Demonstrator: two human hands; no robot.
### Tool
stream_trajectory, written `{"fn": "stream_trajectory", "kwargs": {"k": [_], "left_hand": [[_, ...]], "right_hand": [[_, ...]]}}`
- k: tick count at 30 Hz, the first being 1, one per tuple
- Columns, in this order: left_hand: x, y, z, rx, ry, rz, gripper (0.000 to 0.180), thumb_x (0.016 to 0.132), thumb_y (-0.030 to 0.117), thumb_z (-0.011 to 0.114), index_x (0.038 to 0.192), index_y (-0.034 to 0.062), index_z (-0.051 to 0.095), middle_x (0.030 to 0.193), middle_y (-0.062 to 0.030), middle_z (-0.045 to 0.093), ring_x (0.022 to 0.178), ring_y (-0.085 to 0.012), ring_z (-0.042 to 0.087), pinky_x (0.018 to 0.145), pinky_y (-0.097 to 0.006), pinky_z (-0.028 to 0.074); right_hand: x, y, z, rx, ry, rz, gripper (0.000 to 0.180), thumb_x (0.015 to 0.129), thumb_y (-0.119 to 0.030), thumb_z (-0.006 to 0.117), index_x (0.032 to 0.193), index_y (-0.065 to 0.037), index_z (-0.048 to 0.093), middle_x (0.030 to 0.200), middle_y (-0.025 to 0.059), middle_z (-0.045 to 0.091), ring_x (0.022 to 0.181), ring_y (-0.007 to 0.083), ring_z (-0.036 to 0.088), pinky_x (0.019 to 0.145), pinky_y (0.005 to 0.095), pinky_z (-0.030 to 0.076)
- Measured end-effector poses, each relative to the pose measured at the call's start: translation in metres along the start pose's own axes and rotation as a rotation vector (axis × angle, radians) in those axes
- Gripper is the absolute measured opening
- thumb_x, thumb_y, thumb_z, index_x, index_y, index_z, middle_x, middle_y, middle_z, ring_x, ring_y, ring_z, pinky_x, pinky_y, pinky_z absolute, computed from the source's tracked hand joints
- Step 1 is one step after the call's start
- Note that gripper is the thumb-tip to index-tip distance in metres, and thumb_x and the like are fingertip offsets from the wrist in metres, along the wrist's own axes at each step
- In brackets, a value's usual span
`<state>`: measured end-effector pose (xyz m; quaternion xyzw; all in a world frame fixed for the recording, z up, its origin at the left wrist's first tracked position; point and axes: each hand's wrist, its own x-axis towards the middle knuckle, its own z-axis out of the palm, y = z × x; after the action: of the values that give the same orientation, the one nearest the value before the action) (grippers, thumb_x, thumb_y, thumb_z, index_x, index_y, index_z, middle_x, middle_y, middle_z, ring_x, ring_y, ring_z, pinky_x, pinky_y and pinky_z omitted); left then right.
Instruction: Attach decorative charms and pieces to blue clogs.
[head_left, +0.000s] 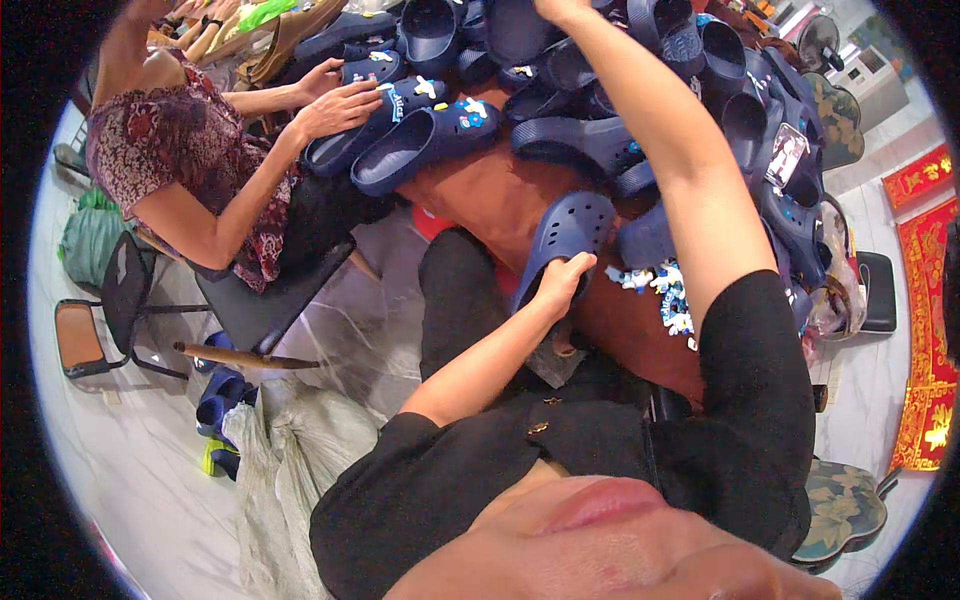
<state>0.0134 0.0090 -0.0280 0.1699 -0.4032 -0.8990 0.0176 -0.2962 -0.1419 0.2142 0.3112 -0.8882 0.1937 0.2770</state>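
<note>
My left hand (568,282) is closed on a plain navy clog (577,222), which is held tilted, its holed toe pointing up and away. My right arm stretches far across the table to the heap. Only part of my right hand (562,8) shows at the top edge, beside a navy clog (515,30); its fingers are cut off from view. Small white and blue shoe charms (665,297) lie in a loose pile on the brown table (470,195), right of the held clog. Decorated navy clogs (428,140) with white, blue and yellow charms stand at the far left.
A person in a patterned top sits at the left, with hands (335,108) on a decorated clog. Heaped navy clogs (575,145) cover the table's far side. A black stool (275,295), a folding chair (125,290) and a pale sack (295,450) stand on the left floor.
</note>
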Motion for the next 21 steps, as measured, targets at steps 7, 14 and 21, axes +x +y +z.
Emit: {"fn": "stream_trajectory", "kwargs": {"k": [7,14,21], "left_hand": [[-0.003,0.007,0.002,0.028,0.026,-0.037,0.024,0.082,0.023,0.069,0.091,0.0009,0.064,0.088,-0.0003,0.058,0.081,-0.0122,0.052,0.074,-0.028,0.042],[0.0,0.005,0.002,0.049,0.091,-0.019,0.03,0.08,0.026,0.072,0.091,-0.0019,0.07,0.087,-0.0034,0.064,0.08,-0.0152,0.057,0.074,-0.031,0.045],[0.004,0.005,0.001,-0.057,0.031,0.017,0.022,0.08,0.019,0.072,0.092,0.0002,0.067,0.089,-0.0025,0.064,0.08,-0.0169,0.06,0.076,-0.031,0.047]], "right_hand": [[-0.042,-0.011,0.049,-0.056,-0.47,0.048,0.097,0.081,-0.034,0.08,0.157,-0.028,0.02,0.157,0.0342,0.015,0.134,0.0507,0.041,0.105,0.0526,0.044],[-0.067,0.025,-0.038,-0.021,-0.262,-0.376,0.055,0.083,-0.022,0.07,0.136,-0.016,0.055,0.136,0.0303,0.047,0.118,0.046,0.055,0.097,0.0492,0.049],[-0.165,0.113,-0.168,-0.103,-0.438,-0.398,0.042,0.082,-0.021,0.071,0.122,-0.009,0.063,0.111,0.0201,0.065,0.105,0.0395,0.062,0.089,0.0478,0.051]]}}
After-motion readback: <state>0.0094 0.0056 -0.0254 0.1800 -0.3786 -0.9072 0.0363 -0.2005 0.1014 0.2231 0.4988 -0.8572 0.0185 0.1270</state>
